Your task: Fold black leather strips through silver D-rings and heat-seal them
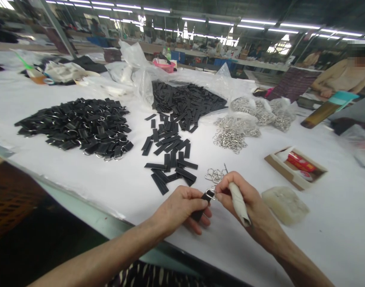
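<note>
Strip (197, 215) held near us over the bench (116, 179), we are pinching it in our left hand (181, 207), thumb against fingers, presumably steadying the metal ring (210, 194) at its far end, while our right hand (248, 195) is gripping a tool (239, 202), fingertips at the ring.

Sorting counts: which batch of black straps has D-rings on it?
The left-hand heap: silvery D-rings show throughout. The back heap and the loose straps in front of it show none.
</note>
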`<state>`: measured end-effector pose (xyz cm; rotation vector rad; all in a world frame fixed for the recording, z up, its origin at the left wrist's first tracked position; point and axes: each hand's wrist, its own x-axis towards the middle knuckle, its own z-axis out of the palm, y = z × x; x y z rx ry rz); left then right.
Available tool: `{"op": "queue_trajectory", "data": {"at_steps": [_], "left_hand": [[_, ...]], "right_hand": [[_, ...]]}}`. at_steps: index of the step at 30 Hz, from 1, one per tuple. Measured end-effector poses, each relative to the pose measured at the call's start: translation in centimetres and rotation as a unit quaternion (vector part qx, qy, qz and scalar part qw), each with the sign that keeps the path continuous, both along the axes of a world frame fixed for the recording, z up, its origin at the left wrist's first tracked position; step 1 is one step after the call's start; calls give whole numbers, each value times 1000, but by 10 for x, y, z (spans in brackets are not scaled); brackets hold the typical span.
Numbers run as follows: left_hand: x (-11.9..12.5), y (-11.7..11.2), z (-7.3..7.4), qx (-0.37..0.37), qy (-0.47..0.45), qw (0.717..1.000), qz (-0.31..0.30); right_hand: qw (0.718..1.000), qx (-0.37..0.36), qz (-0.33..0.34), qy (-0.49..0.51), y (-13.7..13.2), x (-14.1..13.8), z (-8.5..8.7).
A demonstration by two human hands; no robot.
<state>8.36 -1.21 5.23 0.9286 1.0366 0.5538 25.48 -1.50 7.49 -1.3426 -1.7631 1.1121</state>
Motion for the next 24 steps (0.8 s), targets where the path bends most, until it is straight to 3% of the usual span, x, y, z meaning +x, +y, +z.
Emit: {"op": "queue_trajectory", "data": {"at_steps": [10, 17, 21, 24], "left_hand": [[1, -5, -6, 177, 117, 977, 30], [1, -9, -2, 164, 86, 982, 43], [4, -11, 1, 199, 95, 975, 37], [5, -11, 1, 176, 27, 983, 48]], "right_hand": [[999, -43, -28, 18, 3, 1, 1], [999, -45, -9, -2, 2, 1, 3], [999, -49, 2, -10, 5, 0, 8], [999, -50, -4, -19, 6, 1, 13]]}}
